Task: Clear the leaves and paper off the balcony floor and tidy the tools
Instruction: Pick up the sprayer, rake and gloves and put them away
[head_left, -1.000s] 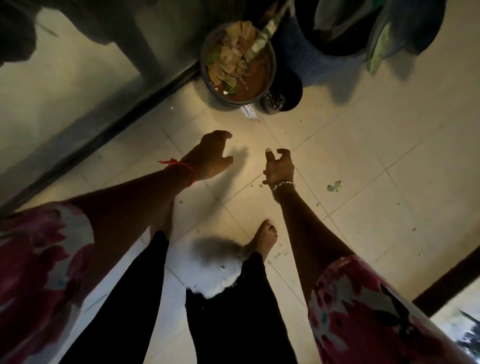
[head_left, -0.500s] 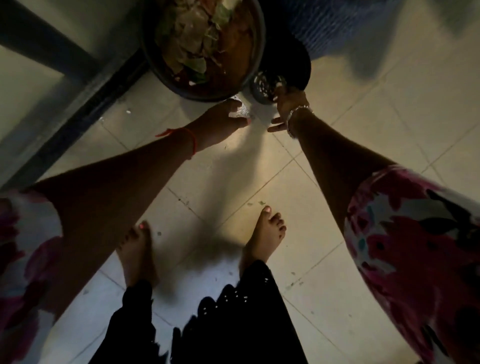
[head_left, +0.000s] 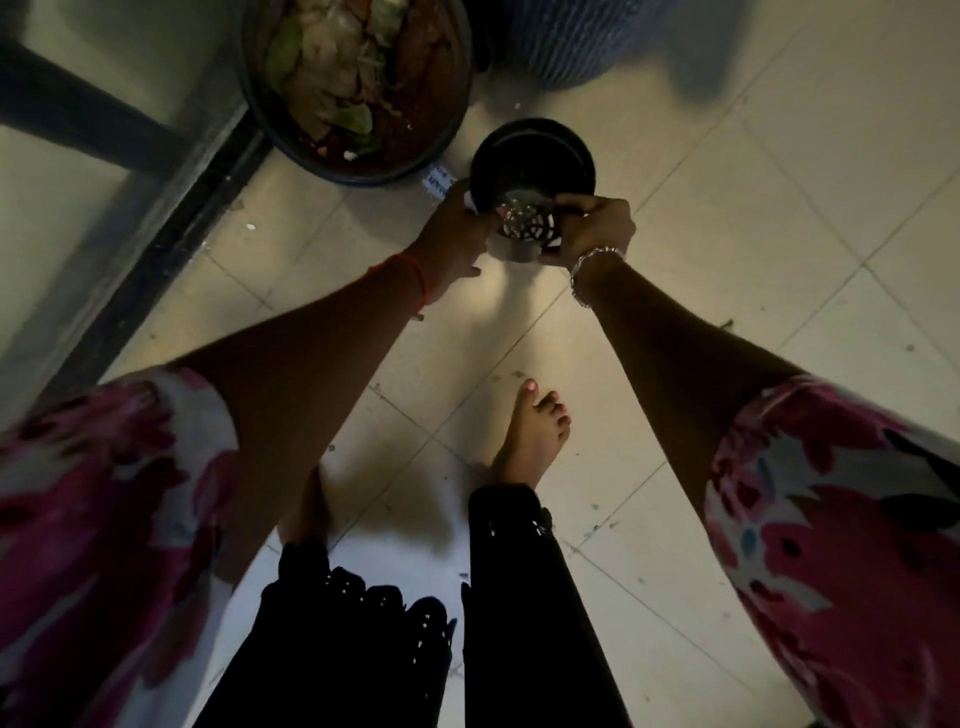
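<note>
Black plastic, the pot (head_left: 535, 156) looks light, stiff and slightly slick to us, best gripped by its walls near the base. It hangs tilted above the floor (head_left: 753, 270). Left hand (head_left: 457, 239) curls round its left wall, while right hand (head_left: 595, 228) fingers (head_left: 574, 201) pinch the slotted base.

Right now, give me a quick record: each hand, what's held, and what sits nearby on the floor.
Left hand: grips the small black pot on its left side
Right hand: grips the same pot on its right side
Pot: tilted, holed base showing
Nearby: big pot of leaves, blue ribbed pot, paper scrap on the floor tiles
</note>
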